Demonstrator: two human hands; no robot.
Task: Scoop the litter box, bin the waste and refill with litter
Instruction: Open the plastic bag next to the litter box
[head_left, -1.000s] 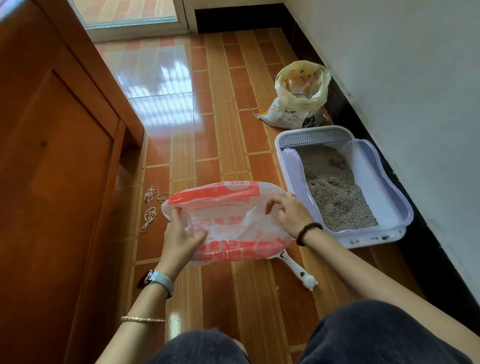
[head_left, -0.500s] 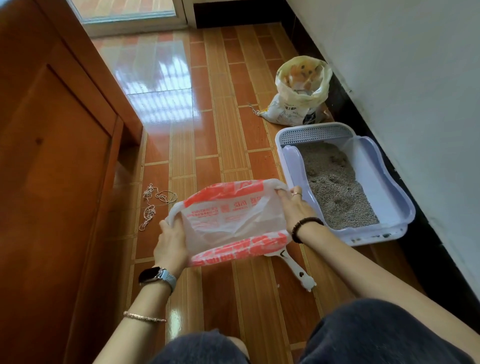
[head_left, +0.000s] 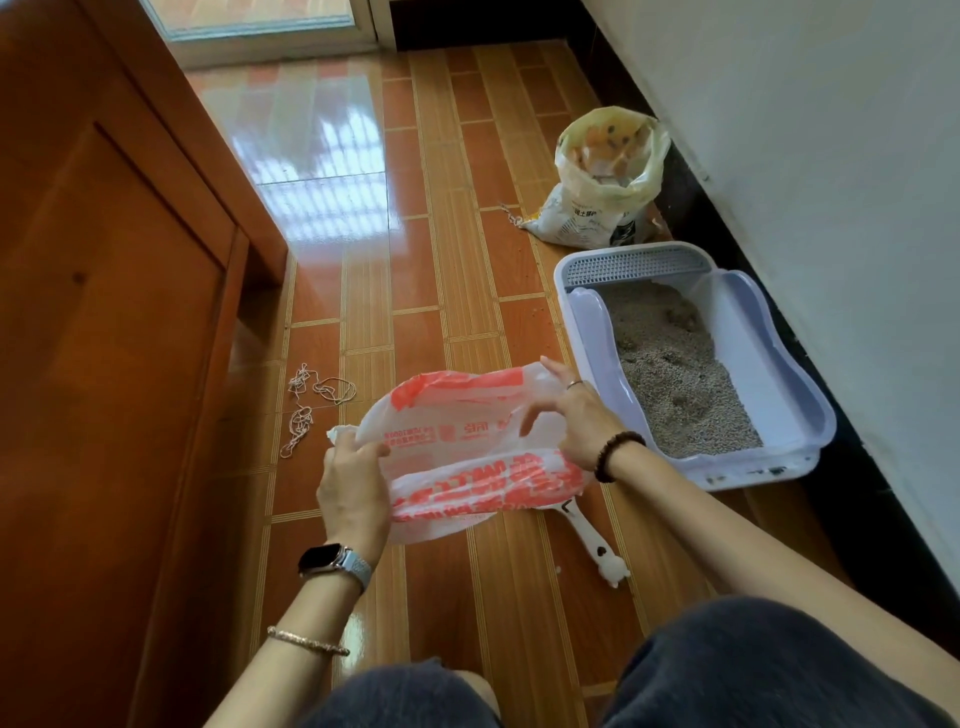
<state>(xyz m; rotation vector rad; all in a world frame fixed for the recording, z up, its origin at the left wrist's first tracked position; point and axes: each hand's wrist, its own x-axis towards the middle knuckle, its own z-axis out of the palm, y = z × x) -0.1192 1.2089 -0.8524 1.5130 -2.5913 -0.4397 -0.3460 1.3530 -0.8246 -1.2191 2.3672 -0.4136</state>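
Bright daylight glares off the glossy floor (head_left: 322, 150); sharp focus, wide-angle edge bending.

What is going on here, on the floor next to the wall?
A person holds a red-and-white plastic bag with both hands, the left hand at one edge and the right hand at the other, spreading it. The scoop lies on the floor, partly under the bag, untouched. The litter box beside the wall holds grey litter; an open litter sack stands beyond it.
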